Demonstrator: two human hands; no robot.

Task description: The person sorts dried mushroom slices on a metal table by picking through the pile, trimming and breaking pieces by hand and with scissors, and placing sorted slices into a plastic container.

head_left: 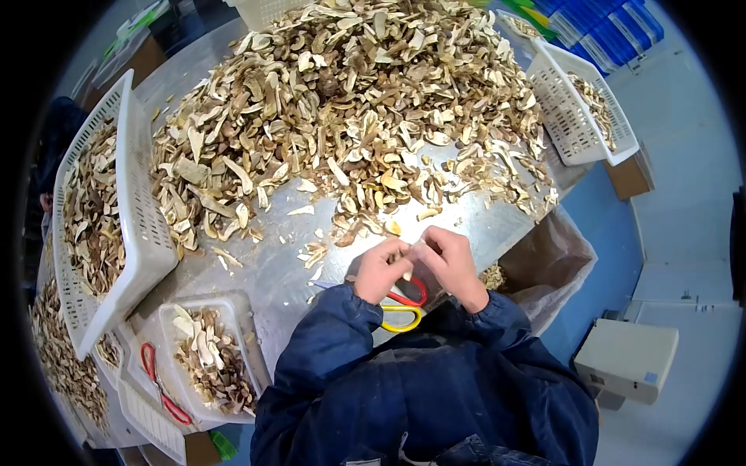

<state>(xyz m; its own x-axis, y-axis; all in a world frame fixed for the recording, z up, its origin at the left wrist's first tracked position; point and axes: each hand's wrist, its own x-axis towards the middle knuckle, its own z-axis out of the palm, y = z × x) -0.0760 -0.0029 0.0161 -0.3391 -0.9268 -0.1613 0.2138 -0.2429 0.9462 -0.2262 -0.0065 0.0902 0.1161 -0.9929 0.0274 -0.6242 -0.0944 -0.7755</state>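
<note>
My left hand [382, 270] and my right hand [449, 264] are close together over the near edge of the metal table, fingers pinched. A small pale piece, seemingly a dried mushroom slice [407, 276], pokes out beneath the fingers of my left hand. What lies between my right fingertips is mostly hidden. Just below the hands are scissors [402, 318] with one red and one yellow handle loop; their blades point left. Beyond the fingertips, loose slices lead up to a large heap of dried mushroom slices [350, 101].
Left stands a tilted white basket [124, 202] of slices. Nearer are a clear plastic tub [252, 326] with slices and red-handled scissors [159, 388]. At right are a white basket [553, 101] and, below the table edge, a lined bin [575, 256]. Blue crates [614, 35] stand behind.
</note>
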